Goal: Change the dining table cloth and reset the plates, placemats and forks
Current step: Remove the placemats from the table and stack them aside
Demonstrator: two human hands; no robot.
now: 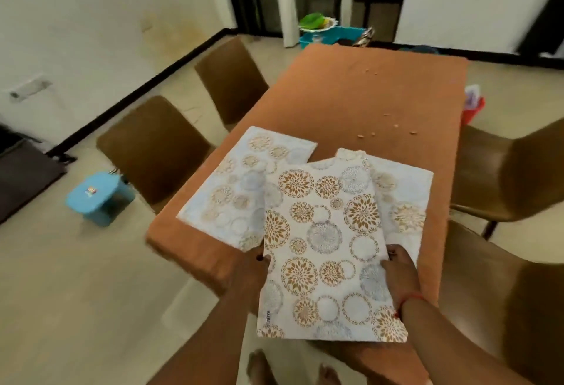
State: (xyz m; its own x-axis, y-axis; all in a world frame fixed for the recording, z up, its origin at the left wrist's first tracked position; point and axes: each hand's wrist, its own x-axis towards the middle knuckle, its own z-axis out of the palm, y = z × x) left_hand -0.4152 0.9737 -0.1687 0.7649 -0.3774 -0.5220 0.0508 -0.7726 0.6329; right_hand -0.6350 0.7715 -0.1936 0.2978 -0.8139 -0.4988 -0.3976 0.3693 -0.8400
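Observation:
An orange cloth (pixel 366 104) covers the dining table, with crumbs scattered on its middle. A white placemat with gold and grey floral circles (pixel 323 250) is held above the near end. My left hand (pixel 253 268) grips its left edge and my right hand (pixel 399 274) grips its right edge. Two more placemats of the same pattern lie on the cloth beneath it: one on the left (pixel 241 183), one on the right (pixel 403 201), partly hidden by the held one. No plates or forks show on the table.
Two brown chairs (pixel 152 146) stand along the table's left side and two more (pixel 512 177) on the right. A small blue stool (pixel 97 198) sits on the floor at left. A teal basket (pixel 332 35) with items stands past the far end. A red object (pixel 473 107) is at the right edge.

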